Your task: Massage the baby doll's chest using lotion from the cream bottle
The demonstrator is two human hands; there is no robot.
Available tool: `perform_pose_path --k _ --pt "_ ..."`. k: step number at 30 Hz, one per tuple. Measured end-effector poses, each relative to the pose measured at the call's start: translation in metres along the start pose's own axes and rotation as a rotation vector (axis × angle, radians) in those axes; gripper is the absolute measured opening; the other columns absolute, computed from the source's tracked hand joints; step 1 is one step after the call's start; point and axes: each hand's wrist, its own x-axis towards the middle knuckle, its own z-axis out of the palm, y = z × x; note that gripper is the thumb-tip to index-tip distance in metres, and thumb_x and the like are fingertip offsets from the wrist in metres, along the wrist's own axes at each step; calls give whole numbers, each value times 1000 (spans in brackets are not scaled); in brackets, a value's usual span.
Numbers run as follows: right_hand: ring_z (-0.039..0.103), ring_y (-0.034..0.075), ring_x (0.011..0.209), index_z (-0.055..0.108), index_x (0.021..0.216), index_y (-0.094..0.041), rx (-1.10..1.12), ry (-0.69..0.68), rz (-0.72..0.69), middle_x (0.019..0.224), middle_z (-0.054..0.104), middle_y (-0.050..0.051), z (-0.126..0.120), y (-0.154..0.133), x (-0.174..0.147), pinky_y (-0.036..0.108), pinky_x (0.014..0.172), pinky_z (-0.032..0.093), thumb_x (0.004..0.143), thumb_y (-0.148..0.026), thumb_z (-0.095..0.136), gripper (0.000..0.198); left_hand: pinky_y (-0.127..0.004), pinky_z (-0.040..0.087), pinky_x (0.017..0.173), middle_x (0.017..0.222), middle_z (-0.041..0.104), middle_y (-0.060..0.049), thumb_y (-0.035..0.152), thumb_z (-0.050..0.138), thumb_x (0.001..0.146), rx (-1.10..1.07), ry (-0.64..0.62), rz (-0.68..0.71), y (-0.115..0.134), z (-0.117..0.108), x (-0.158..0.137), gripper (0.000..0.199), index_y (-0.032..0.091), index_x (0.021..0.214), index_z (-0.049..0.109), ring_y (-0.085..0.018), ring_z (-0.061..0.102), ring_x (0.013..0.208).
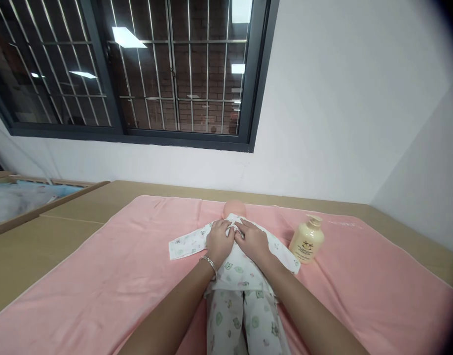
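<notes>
A baby doll lies on a pink blanket, its bare head (234, 208) pointing away from me. It wears a white printed shirt (241, 273) and matching trousers (230, 323). My left hand (220, 241), with a bangle at the wrist, rests on the upper part of the shirt, its fingers bent on the fabric near the neckline. Beside it my right hand (253, 240) is closed on the same area, thumbs almost touching. Cloth bunches slightly between the two hands; the fingertips are partly hidden. The shirt's sleeves spread out to both sides.
A pale yellow pump bottle (307, 240) stands just right of the doll's sleeve. The pink blanket (111, 276) covers most of a tan surface (74, 212) against a white wall. A barred window (182, 74) is above. Plastic-wrapped material (22, 199) lies at the far left.
</notes>
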Motion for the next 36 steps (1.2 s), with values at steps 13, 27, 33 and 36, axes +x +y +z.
perform_pose_path --k 13,27,33,36 --pt "40 23 132 51 135 -23 -23 -45 118 141 49 7 3 -1 0 36 104 35 92 -39 40 47 -40 43 97 116 65 -7 28 44 89 85 -60 -72 6 -4 0 31 20 112 64 -26 51 115" --pt "38 25 133 49 136 -19 23 -41 64 142 47 8 6 3 0 37 110 27 93 -37 38 48 -42 41 101 125 61 -8 30 43 89 76 -79 -97 4 -3 1 35 20 118 61 -26 49 120" --pt "38 25 133 50 136 -19 25 -37 76 142 47 9 7 3 0 38 110 27 93 -37 38 48 -42 41 101 125 61 -8 30 43 89 73 -86 -103 5 -3 1 36 19 119 61 -26 48 121" --pt "38 24 133 50 136 -20 26 -35 75 142 47 8 7 3 0 37 110 26 93 -37 38 48 -41 40 102 125 61 -7 30 44 89 79 -89 -109 6 -4 1 35 19 119 61 -25 48 120"
